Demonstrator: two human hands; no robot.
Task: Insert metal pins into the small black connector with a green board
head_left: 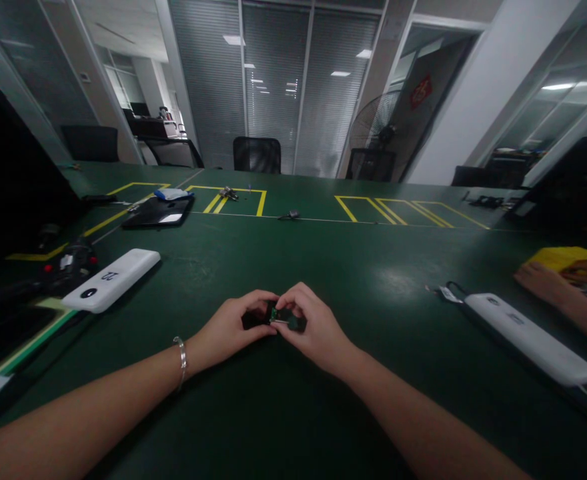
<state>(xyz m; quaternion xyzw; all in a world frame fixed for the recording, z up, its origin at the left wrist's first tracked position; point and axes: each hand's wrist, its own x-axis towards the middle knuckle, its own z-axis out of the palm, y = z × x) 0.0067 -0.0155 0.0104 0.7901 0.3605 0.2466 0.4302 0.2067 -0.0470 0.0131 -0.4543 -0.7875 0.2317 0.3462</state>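
Just above the green table [293,260], my two hands meet fingertip to fingertip around a small dark part with a green circuit board [274,313]. From the left side, my left hand [236,323] closes thumb and fingers on it, with a silver bracelet on that wrist. Pinching the same piece from the right is my right hand [313,327], its thumb by a thin pale edge at the bottom. Fingers cover most of the piece, so its exact kind does not show.
A white power bank [113,280] lies left, beside dark gear. Another white power bank [533,339] with cables lies right, near another person's hands [543,283] and a yellow item [568,257]. Farther back are a black tablet-like slab [158,212] and a small dark object [289,215].
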